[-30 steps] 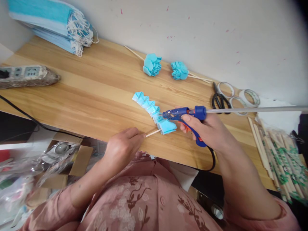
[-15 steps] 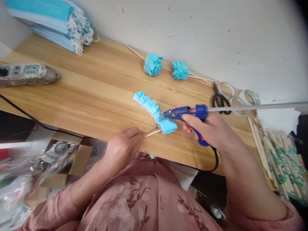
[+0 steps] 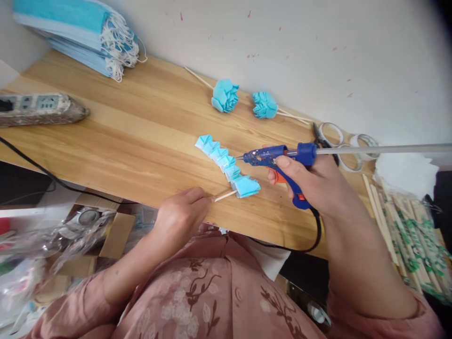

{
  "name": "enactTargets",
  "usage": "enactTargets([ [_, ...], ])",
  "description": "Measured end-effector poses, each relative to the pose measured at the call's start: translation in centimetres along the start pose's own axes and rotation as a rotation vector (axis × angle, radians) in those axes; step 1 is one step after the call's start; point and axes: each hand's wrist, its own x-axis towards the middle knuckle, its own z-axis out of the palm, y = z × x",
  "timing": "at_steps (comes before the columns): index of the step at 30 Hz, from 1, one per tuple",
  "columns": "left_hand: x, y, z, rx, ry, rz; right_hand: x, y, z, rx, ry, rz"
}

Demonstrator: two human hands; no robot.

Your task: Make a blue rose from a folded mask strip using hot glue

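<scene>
My left hand (image 3: 185, 212) is closed on a thin wooden stick (image 3: 225, 195) just above the table's near edge. The stick's far end meets a folded piece at the near end of a pleated light-blue strip (image 3: 221, 155), which lies slantwise on the table. In my right hand (image 3: 310, 181) is a blue glue gun (image 3: 266, 155), gripped round its handle with fingers by the orange trigger (image 3: 278, 176). Its nozzle points left, close to the strip's right side. A long clear glue stick (image 3: 374, 149) sticks out of its back.
Two blue flowers on sticks, one left (image 3: 225, 96) and one right (image 3: 264, 104), lie along the wall. Face masks (image 3: 70, 28) are stacked at back left, above a power strip (image 3: 42, 108). Scissors (image 3: 319, 136), tape rolls (image 3: 365, 141) and wrapped chopsticks (image 3: 413, 230) lie at right.
My right hand has drawn the glue gun a little to the right and up, so the nozzle is off the near part of the strip. The left hand and stick have barely moved.
</scene>
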Motion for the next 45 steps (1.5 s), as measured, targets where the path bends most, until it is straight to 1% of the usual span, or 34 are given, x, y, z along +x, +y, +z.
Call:
enactTargets([
  [5, 0.1, 0.0, 0.0, 0.004, 0.007, 0.009, 1.4, -0.6, 1.5, 0.013, -0.022, -0.031],
  [10, 0.2, 0.1, 0.1, 0.007, 0.045, 0.039, 2.4, -1.5, 2.8, 0.052, -0.021, 0.016],
  [14, 0.2, 0.1, 0.1, -0.008, 0.046, 0.047, 2.7, -1.8, 3.2, 0.023, -0.031, 0.037],
  [24, 0.3, 0.2, 0.1, 0.000, 0.051, 0.050, 3.0, -1.2, 3.3, -0.009, -0.012, 0.036],
  [29, 0.2, 0.1, 0.1, -0.014, 0.049, 0.043, 2.9, -1.6, 3.3, -0.057, -0.002, -0.038],
  [32, 0.2, 0.1, 0.1, -0.017, 0.055, 0.045, 2.7, -1.6, 2.9, -0.110, -0.006, -0.117],
  [35, 0.3, 0.1, 0.1, -0.009, 0.057, 0.047, 2.6, -1.3, 2.4, -0.155, 0.026, -0.169],
  [37, 0.3, 0.1, 0.2, -0.004, 0.061, 0.050, 2.6, -1.3, 2.3, -0.149, 0.051, -0.157],
  [39, 0.2, 0.1, 0.2, -0.001, 0.058, 0.047, 2.6, -1.5, 2.4, -0.107, 0.051, -0.110],
  [42, 0.2, 0.2, 0.1, -0.004, 0.044, 0.038, 2.8, -2.0, 2.9, -0.023, 0.025, -0.045],
  [45, 0.3, 0.2, 0.1, -0.004, 0.038, 0.031, 3.1, -2.5, 3.6, 0.017, -0.007, -0.018],
])
